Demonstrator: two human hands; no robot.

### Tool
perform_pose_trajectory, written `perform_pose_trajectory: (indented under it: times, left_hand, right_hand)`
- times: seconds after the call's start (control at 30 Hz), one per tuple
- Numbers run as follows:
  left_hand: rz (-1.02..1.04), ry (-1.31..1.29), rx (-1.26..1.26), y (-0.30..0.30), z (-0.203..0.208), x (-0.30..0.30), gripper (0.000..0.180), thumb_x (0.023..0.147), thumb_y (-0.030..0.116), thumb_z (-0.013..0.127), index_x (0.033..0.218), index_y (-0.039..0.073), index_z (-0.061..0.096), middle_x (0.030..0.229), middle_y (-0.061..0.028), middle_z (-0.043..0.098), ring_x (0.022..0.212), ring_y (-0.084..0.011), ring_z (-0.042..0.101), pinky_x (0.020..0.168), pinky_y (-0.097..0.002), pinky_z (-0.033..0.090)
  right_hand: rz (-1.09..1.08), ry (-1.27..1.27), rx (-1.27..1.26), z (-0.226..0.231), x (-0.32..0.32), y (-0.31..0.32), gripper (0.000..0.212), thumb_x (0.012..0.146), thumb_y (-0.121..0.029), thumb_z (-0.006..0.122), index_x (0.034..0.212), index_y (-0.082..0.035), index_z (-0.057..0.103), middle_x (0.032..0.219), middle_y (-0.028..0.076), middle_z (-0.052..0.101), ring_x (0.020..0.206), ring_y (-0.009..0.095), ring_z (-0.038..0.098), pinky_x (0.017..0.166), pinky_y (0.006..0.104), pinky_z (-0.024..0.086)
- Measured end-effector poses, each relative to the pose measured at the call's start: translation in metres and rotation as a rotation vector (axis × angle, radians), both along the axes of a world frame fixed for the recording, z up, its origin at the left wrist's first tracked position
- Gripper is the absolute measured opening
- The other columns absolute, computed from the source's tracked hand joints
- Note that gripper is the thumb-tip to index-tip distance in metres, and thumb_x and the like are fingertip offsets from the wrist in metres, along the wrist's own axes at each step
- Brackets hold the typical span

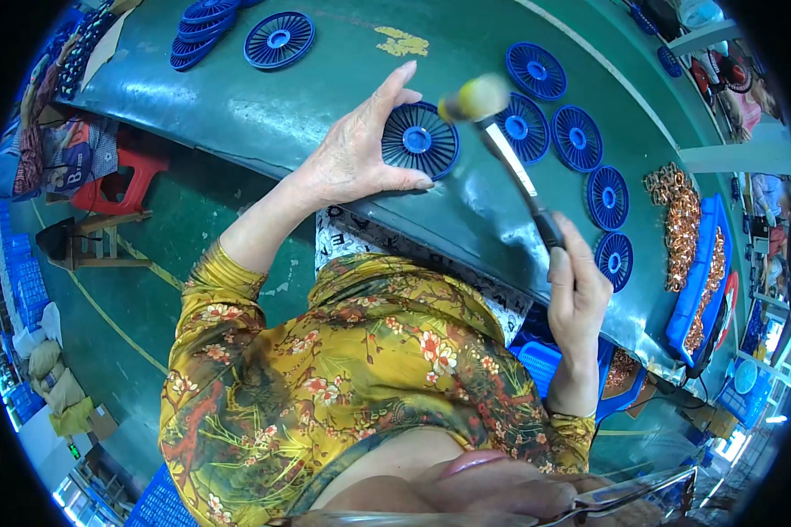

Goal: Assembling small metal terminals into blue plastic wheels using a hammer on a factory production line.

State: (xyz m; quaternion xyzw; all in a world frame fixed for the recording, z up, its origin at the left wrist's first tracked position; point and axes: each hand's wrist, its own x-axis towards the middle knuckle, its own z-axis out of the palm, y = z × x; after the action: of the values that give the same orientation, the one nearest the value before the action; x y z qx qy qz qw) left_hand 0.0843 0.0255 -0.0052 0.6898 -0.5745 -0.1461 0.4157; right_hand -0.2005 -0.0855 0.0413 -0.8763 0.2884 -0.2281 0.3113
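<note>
I count one left hand (350,151), one right hand (578,285), one mallet (511,158), one red stool (132,176) and, on the desk (343,97), one blue tray (694,274). Seven blue spoked discs (577,138) lie unstacked: five rightward, one by the left hand, one farther left. The piled discs (204,31) and copper-coloured pieces (679,237) I can't number.

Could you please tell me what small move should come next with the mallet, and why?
I would probably bring the mallet leftward over the blue disc: the left hand curves around that disc's left side, while the right hand holds the mallet, its blurred head appearing just right of the disc.
</note>
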Motion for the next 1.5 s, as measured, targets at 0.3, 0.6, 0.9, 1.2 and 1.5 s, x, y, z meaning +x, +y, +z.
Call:
perform_pose_trajectory:
  times: [0.3,0.6,0.9,1.2,1.5]
  left_hand:
    - [0.071,0.035,-0.172,0.012,0.003,0.022,0.090,0.074,0.022,0.077,0.146,0.005,0.025,0.132,-0.0171,0.052,0.127,-0.0273,0.047,0.108,-0.0387,0.032]
    - [0.568,-0.206,-0.005,0.025,-0.004,0.147,0.106,0.065,0.043,0.082,0.146,0.005,0.025,0.139,-0.0245,0.041,0.130,-0.0366,0.040,0.108,-0.0424,0.033]
    - [0.128,-0.244,0.036,0.018,0.003,0.052,0.108,0.063,0.037,0.082,0.148,0.009,0.021,0.138,-0.0189,0.044,0.130,-0.0318,0.042,0.111,-0.0457,0.026]
    - [0.105,-0.087,0.064,0.018,0.003,0.026,0.110,0.064,0.038,0.081,0.148,0.010,0.016,0.133,-0.0180,0.048,0.128,-0.0366,0.042,0.115,-0.0476,0.022]
    - [0.132,-0.049,0.069,0.015,0.006,0.020,0.109,0.062,0.037,0.082,0.148,0.011,0.019,0.128,-0.0206,0.049,0.124,-0.0369,0.044,0.112,-0.0458,0.027]
  right_hand:
    - [0.108,0.072,-0.071,-0.013,0.028,-0.008,0.027,0.091,-0.019,0.059,0.117,-0.011,0.063,0.097,0.018,0.068,0.079,0.034,0.067,0.067,0.0381,0.053]
    - [0.215,0.177,0.089,-0.010,0.022,0.009,0.028,0.091,-0.025,0.059,0.114,-0.010,0.064,0.096,0.017,0.068,0.082,0.035,0.067,0.071,0.0384,0.053]
    - [-0.093,0.031,0.149,-0.001,0.020,-0.014,0.029,0.094,-0.022,0.057,0.117,-0.004,0.062,0.069,0.008,0.061,0.056,0.012,0.055,0.054,0.0260,0.044]
    - [0.093,0.331,0.023,-0.006,0.043,0.003,0.030,0.091,-0.013,0.059,0.120,-0.008,0.060,0.102,0.021,0.067,0.080,0.033,0.068,0.070,0.0358,0.053]
    - [0.083,0.225,-0.015,-0.003,0.065,-0.001,0.025,0.092,-0.023,0.057,0.113,-0.010,0.061,0.095,0.016,0.067,0.078,0.036,0.065,0.065,0.0425,0.051]
